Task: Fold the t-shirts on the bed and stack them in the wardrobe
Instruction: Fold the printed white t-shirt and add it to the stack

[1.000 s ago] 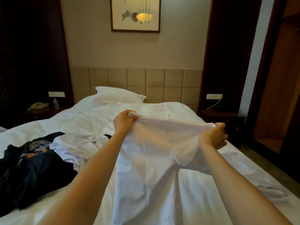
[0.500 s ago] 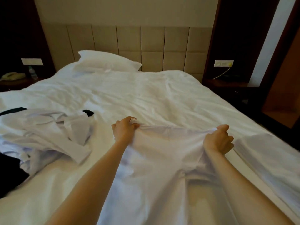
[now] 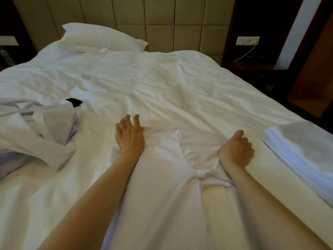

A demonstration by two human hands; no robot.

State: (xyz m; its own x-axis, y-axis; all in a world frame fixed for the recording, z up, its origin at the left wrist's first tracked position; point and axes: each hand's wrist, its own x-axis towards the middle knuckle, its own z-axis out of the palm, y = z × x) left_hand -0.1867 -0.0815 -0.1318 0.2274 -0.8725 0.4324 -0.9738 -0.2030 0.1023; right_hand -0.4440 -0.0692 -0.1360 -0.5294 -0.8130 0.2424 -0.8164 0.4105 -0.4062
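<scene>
White bedding fills the picture, and the bed (image 3: 162, 78) runs from the near edge up to a padded headboard (image 3: 162, 20) at twelve o'clock. Spread flat on it, from the centre down to six o'clock, is the white t-shirt (image 3: 162, 186), its top edge away from the person and one sleeve bunched in a small fold near five o'clock. Over at nine o'clock sits a crumpled heap of pale shirts (image 3: 36, 141), unfolded and tumbled together. At three to four o'clock there's a folded white stack (image 3: 302, 150) lying square near the bed's right edge, well apart from the heap. The pillow (image 3: 100, 37) is up at eleven o'clock, against the headboard. Now the hands: the left hand (image 3: 130, 138), just at eight o'clock from centre, rests its heel on the shirt's far left corner, fingers fanned apart and slightly bent, tips raised off the cloth. The right hand (image 3: 236, 150), at four o'clock, has its fingers curled in and thumb up, with the shirt's far right corner gathered against the palm. A black scrap of fabric (image 3: 74, 102) peeks from the heap's top at ten o'clock. Smallest of all is a wall socket (image 3: 247, 40) at one o'clock, with a yellow-green cable trailing from it.
</scene>
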